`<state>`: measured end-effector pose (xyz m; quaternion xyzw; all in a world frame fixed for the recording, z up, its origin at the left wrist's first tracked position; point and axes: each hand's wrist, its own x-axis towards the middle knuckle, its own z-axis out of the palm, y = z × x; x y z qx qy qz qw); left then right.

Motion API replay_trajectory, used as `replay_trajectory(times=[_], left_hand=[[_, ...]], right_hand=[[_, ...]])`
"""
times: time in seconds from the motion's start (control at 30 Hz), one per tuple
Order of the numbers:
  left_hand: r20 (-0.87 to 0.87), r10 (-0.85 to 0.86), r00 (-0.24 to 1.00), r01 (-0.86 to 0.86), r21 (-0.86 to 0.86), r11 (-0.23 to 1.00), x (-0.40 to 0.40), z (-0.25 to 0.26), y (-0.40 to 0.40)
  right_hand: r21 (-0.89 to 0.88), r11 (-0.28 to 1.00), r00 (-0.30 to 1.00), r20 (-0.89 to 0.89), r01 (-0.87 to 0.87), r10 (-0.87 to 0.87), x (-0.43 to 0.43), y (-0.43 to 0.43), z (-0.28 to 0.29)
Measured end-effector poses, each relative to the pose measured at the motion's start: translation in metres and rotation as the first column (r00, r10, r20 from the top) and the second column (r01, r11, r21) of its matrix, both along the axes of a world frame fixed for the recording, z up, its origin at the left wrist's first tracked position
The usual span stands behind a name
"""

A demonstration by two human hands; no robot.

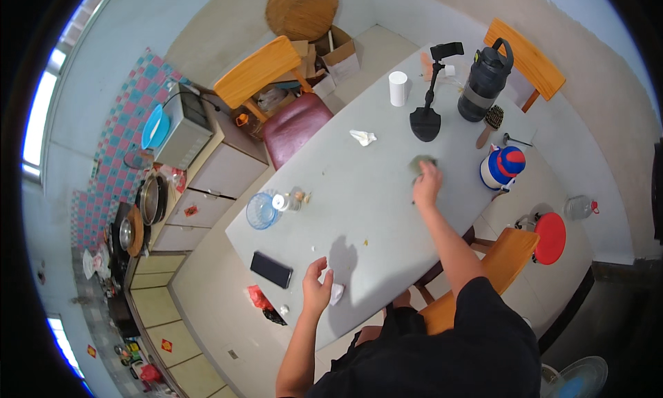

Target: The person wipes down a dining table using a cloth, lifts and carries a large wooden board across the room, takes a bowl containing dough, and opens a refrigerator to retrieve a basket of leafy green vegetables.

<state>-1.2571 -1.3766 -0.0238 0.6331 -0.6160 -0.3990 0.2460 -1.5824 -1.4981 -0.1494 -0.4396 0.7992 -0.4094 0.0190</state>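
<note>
My right hand (428, 184) reaches over the right half of the grey table (383, 191), its fingers against a small blurred greenish thing (422, 163), perhaps a cloth; whether they grip it I cannot tell. Near the table's front left part, my left hand (317, 288) is raised with thumb and fingers apart and nothing in it. Just right of it lies a crumpled white tissue (336, 293). A dark smartphone (271, 269) lies to its left. Another crumpled tissue (363, 137) is farther back, and small yellowish crumbs (365, 242) dot the tabletop between the hands.
A blue clear bowl (262, 211) and white-capped jar (285, 203) stand at the left. At the back right are a white cylinder (398, 89), black phone stand (426, 123), large dark jug (480, 87), hairbrush (489, 126) and blue-red bottle (501, 167). Wooden chairs (259, 64) flank the table.
</note>
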Motion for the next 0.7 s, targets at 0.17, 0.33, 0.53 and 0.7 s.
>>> replay_trajectory(times=[0.17,0.33,0.53,0.7], left_hand=[[0.016,-0.003,1.000,0.002,0.071,0.997,-0.017,-0.041,-0.030],[-0.032,-0.027,0.999,0.029,0.074,0.997,-0.029,-0.051,-0.055],[-0.076,-0.011,0.997,0.015,0.048,0.999,-0.016,-0.054,-0.078],[-0.085,-0.010,0.996,0.015,0.063,0.998,-0.011,-0.060,-0.080]], right_hand=[[0.098,0.955,0.959,-0.002,-0.280,0.282,-0.005,-0.044,-0.033],[0.027,0.772,0.771,-0.031,-0.635,0.636,0.073,-0.004,-0.007],[-0.244,0.902,0.917,0.093,-0.356,0.387,0.018,-0.072,0.018],[-0.169,0.913,0.928,-0.058,-0.371,0.367,-0.035,-0.192,0.026]])
